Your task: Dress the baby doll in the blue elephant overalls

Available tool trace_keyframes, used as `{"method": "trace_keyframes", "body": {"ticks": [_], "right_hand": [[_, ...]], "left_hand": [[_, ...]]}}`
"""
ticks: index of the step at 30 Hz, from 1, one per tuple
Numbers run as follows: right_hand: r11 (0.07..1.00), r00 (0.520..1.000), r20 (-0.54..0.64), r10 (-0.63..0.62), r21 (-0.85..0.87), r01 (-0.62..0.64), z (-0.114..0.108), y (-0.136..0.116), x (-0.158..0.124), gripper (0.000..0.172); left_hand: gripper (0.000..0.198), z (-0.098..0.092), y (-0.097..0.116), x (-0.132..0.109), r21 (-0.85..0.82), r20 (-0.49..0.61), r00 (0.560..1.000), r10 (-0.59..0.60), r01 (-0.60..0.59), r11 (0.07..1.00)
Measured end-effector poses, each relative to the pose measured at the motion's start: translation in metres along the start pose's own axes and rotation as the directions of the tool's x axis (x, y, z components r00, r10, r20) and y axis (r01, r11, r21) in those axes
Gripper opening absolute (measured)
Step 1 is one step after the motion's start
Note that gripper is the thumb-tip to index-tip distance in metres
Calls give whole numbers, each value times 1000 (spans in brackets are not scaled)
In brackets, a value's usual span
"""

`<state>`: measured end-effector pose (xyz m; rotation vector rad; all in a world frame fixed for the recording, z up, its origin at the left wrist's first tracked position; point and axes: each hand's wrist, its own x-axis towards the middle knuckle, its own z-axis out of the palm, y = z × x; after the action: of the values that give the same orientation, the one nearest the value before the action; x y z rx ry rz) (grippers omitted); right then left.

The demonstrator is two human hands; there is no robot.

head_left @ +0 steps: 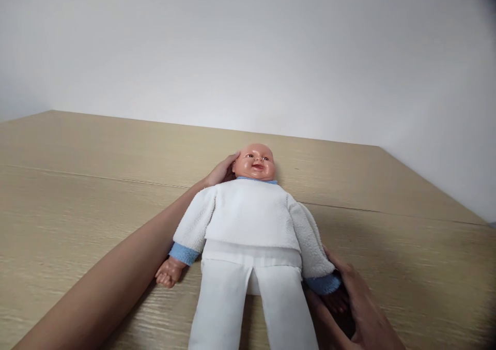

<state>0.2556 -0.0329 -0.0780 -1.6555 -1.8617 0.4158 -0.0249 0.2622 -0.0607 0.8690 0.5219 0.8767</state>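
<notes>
A baby doll (251, 215) in a white fleece top and white trousers, with blue cuffs and a blue collar, lies on its back on the wooden table. Its bald plastic head (256, 161) points away from me. My left hand (222, 170) cups the left side of the head, with most of its fingers hidden behind it. At the doll's other side, my right hand (354, 293) grips around the sleeve and blue cuff (323, 284); some of its fingers pass out of sight beneath the doll. The doll's feet lie beyond the bottom of the view.
The light wooden table (96, 205) spreads out on both sides of the doll, with a thin seam running across it. A plain pale wall (248, 55) rises behind the far edge and along the right.
</notes>
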Motion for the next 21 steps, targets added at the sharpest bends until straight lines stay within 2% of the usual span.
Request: {"method": "trace_keyframes", "body": {"ticks": [4,10,18,21], "right_hand": [[1000,1000,9,21,15,-21,-1,-4,1,60],[999,999,7,36,35,-36,-2,-10,4,57],[1000,1000,12,27,-4,-27,-2,-9,4,54],[1000,1000,-2,3,-18,-4,0,-9,5,54]], "left_hand": [[51,4,2,-4,-11,-38,999,-8,8,1000],[52,7,2,-7,-28,-39,997,-74,73,997],[52,-3,1,-3,24,-7,1000,-31,31,999],[51,-6,0,0,39,-29,999,-20,21,999]]}}
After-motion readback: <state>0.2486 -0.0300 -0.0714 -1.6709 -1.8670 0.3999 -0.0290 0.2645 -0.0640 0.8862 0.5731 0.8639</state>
